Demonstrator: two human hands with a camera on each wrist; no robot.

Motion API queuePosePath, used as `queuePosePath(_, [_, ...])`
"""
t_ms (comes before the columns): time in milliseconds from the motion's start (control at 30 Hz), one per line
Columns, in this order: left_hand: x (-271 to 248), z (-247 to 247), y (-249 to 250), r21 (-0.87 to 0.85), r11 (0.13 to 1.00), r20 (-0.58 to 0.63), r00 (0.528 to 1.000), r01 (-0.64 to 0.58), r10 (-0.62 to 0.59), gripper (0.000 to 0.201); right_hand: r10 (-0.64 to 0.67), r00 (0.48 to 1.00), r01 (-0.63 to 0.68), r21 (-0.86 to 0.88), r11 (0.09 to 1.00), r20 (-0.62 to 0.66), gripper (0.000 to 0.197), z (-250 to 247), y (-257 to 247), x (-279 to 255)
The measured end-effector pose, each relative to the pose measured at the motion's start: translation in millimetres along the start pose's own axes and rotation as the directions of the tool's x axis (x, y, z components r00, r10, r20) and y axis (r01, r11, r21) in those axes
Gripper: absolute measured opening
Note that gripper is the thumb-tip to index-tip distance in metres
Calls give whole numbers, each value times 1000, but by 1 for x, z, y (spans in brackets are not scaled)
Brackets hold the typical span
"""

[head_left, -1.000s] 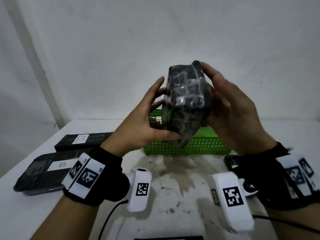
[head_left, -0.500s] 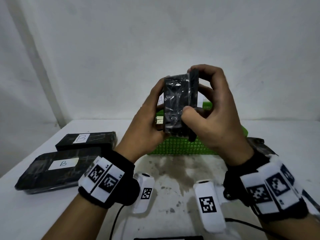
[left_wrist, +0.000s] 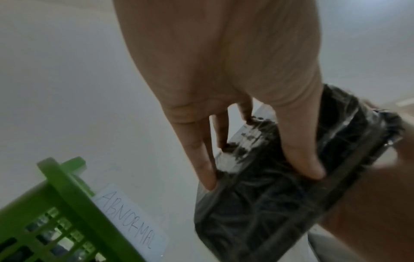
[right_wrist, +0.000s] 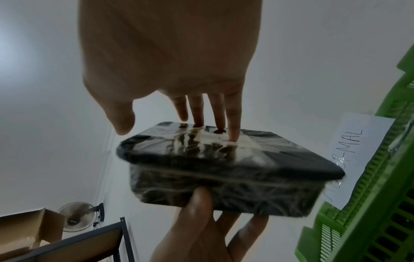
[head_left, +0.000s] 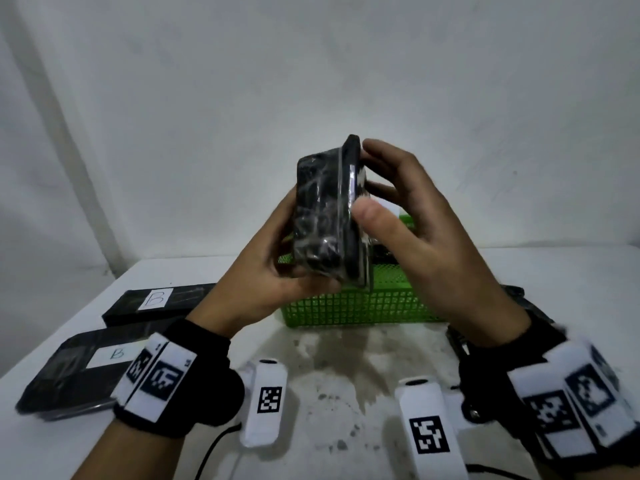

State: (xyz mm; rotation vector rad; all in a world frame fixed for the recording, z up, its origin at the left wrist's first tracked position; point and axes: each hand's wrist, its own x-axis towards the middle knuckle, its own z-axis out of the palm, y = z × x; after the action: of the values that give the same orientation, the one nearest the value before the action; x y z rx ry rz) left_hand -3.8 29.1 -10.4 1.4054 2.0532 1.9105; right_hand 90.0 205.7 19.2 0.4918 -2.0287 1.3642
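Note:
A black container point(head_left: 322, 216) wrapped in clear film stands on edge in the air above the green basket point(head_left: 363, 306). My left hand point(head_left: 273, 275) grips its base side, fingers flat on the bottom point(left_wrist: 280, 203) and thumb on the side wall. My right hand point(head_left: 415, 237) has its fingertips on the lid point(right_wrist: 224, 154) and its thumb at the lid's rim. The left hand's thumb point(right_wrist: 197, 203) shows from below in the right wrist view. The basket point(left_wrist: 56, 203) carries a paper label reading ABNORMAL point(left_wrist: 130, 218).
Two black containers labelled B point(head_left: 156, 303) point(head_left: 79, 372) lie on the white table point(head_left: 329, 358) at the left. Another dark item point(head_left: 512, 296) sits behind my right wrist. A shelf, a cardboard box point(right_wrist: 27, 230) and a fan point(right_wrist: 76, 216) stand off to the side.
The container has turned from showing its broad face to standing edge-on. My right hand came round from behind it to the lid side, and its fingers have since spread.

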Motion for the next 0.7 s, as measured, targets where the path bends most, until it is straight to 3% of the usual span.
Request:
queuePosePath(100, [-3,-2,2,-48,999,-37,999,13,-15,57,30,999,-31,-80,996,-14,58,-8,2,4])
queuePosePath(200, [-1,-1,3,-107,992,-100,992,63,-74,42,82,997,-79,-163,983,9,53,-15,10,5])
queuePosePath(300, [3,-1,6,-133,979,-145,974,157,-176,54,81,993,-60,-227,972,84,53,-15,19,4])
queuePosePath(367, [5,-1,10,-166,968,-196,956,189,-220,60,77,977,-34,-208,978,200,61,-13,18,2])
queuePosePath(467, [8,-3,14,-195,957,-262,929,213,-260,60,119,895,-63,-142,988,431,86,-15,13,-2])
queuePosePath(533, [8,-6,14,-220,950,-275,921,219,-276,56,133,865,-74,-140,987,484,93,-17,12,-3])
queuePosePath(633, [6,-11,16,-234,952,-234,939,199,-254,46,97,943,-72,-89,993,319,79,-14,13,1])
queuePosePath(700, [4,-12,16,-170,971,-168,965,170,-199,50,121,979,-123,6,992,165,64,-9,16,4])
